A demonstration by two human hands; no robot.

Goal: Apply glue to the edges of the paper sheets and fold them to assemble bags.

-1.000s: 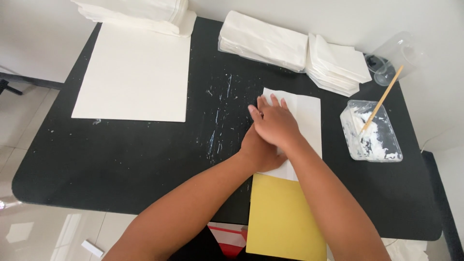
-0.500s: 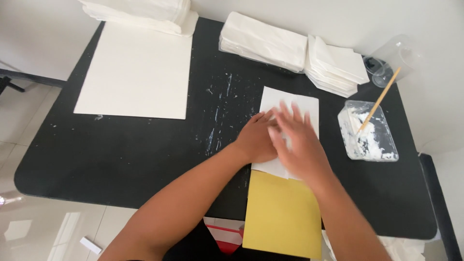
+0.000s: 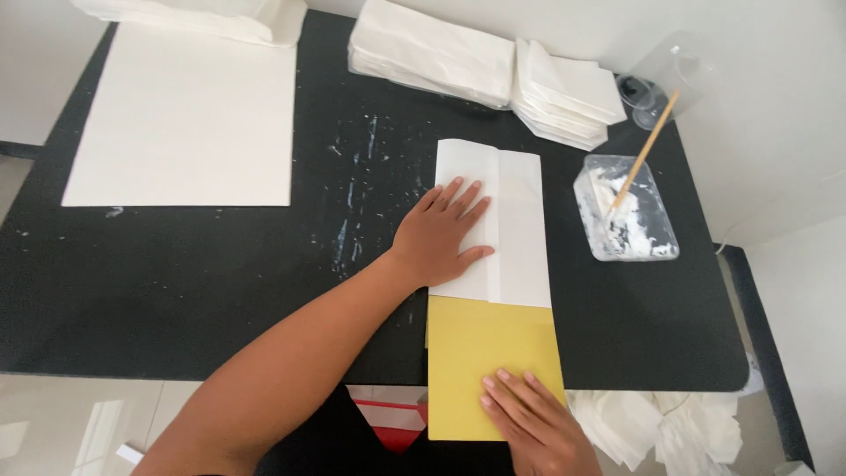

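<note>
Left grip spread flat on folded white paper; right grip flat on yellow sheet; paper's long axis runs away from person.

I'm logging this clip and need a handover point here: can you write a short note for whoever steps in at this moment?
Left hand: flat, palm down on the left half of the folded white paper, holding nothing.
Right hand: flat, fingers spread on the yellow sheet, holding nothing.
The white paper lies on the black table, its near end over the yellow sheet, which overhangs the table edge.
The clear tray of white paste with a wooden stick stands to the right; stacks of folded white pieces lie behind.
Done: side flaps folded in, meeting at a centre seam.
Left: I cannot tell whether the seam is bonded; check it.
</note>
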